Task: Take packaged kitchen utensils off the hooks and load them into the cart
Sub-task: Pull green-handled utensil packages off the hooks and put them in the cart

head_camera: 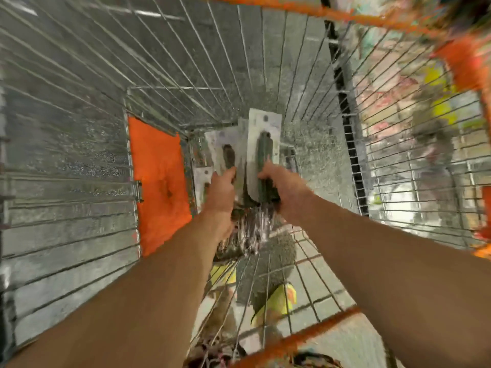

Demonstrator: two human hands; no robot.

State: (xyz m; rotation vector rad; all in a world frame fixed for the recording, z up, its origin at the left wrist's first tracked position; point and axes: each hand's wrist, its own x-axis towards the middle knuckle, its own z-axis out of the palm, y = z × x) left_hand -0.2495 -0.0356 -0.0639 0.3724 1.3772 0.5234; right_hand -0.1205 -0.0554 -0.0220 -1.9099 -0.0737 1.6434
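Your left hand (221,188) and right hand (276,187) each hold carded utensils (263,147) lengthwise, pointing far into the cart (186,75).

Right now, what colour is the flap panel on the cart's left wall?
Orange. The flap panel on the wire cart shows clearest in the head view.

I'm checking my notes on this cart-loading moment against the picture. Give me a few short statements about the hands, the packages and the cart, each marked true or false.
1. Both hands are inside the wire cart. True.
2. The right hand is empty. False: it grips a carded utensil with a dark green handle.
3. The left hand holds a packaged utensil. True.
4. The cart's flap is blue. False: it is orange.
5. The packages hang on hooks. False: no hooks show; they are over the cart floor.
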